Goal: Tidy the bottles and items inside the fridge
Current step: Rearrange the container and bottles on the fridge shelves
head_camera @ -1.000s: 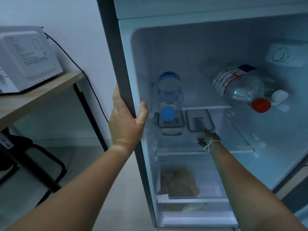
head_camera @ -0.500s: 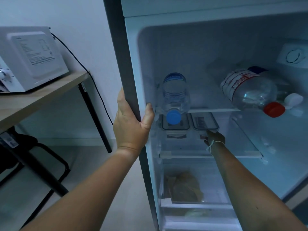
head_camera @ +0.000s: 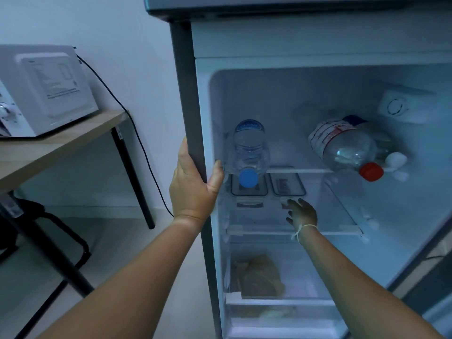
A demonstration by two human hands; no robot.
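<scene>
Fingers (head_camera: pixel 289 204) of right hand (head_camera: pixel 302 212) spread, empty, just short of clear rectangular lidded container (head_camera: pixel 288 184); left hand (head_camera: pixel 193 189) clamps grey fridge edge (head_camera: pixel 189 118). Should grip container's sides firmly, slide straight out.

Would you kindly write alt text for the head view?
A person's right hand reaches toward a lidded container in an open fridge, while the left hand grips its side edge. Two bottles lie above.

Our left hand (head_camera: pixel 193 184) is clamped around a vertical edge, thumb wrapped to the inner side, forearm angled up from lower left. Our right hand (head_camera: pixel 302 212) reaches forward, fingers (head_camera: pixel 288 204) spread and loose, a pale string band (head_camera: pixel 302 230) at the wrist.
</scene>
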